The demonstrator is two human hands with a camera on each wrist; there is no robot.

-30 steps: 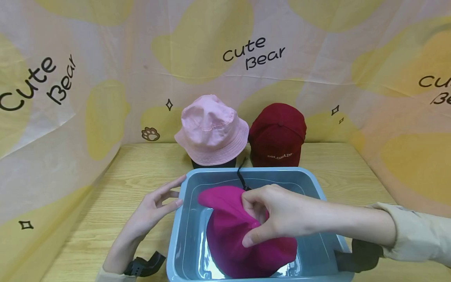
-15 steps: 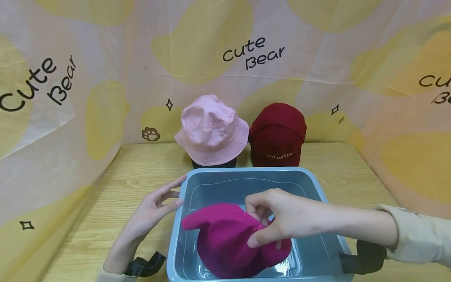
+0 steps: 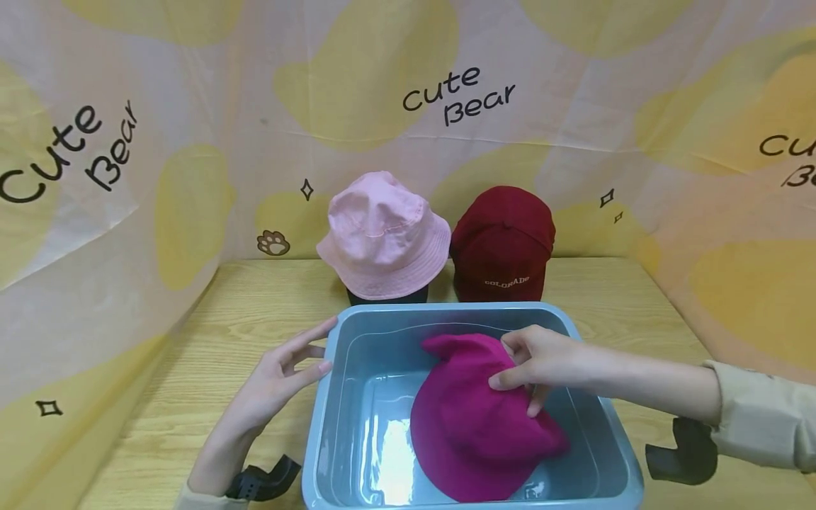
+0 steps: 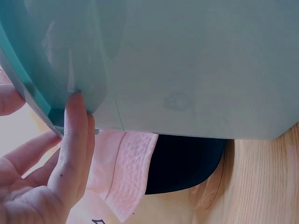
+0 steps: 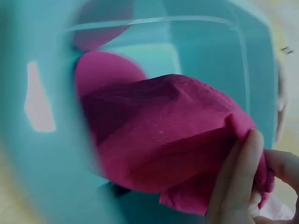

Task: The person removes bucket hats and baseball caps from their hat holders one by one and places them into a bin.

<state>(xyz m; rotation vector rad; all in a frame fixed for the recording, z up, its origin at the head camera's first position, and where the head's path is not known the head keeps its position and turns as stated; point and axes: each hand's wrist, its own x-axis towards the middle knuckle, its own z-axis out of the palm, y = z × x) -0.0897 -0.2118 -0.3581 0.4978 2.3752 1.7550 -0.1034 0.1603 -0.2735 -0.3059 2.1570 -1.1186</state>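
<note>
My right hand (image 3: 548,361) pinches the edge of a magenta cap (image 3: 472,411) inside a light-blue plastic tub (image 3: 338,404). In the right wrist view, its fingers (image 5: 243,177) grip a fold of the cap (image 5: 163,121), whose rounded brim (image 5: 110,74) points toward the tub wall. The brim lies low in the tub, while the gripped side is higher. At the tub's left rim, my left hand (image 3: 274,382) rests with its fingers extended. From the left wrist, straight fingers (image 4: 74,144) touch the tub's outer wall (image 4: 201,70).
Behind the tub, a light-pink bucket hat (image 3: 382,241) sits over something black (image 3: 389,294). Beside it stands a dark-red cap (image 3: 503,244) lettered COLORADO. The wooden table (image 3: 242,297) meets a patterned cloth backdrop (image 3: 382,92). Black wrist mounts (image 3: 685,453) stick out below the forearms.
My right hand has carried the magenta cap rightward within the tub, and the cap has turned so its brim faces down toward the front. A black strap seen earlier is out of sight. The left hand stays put.
</note>
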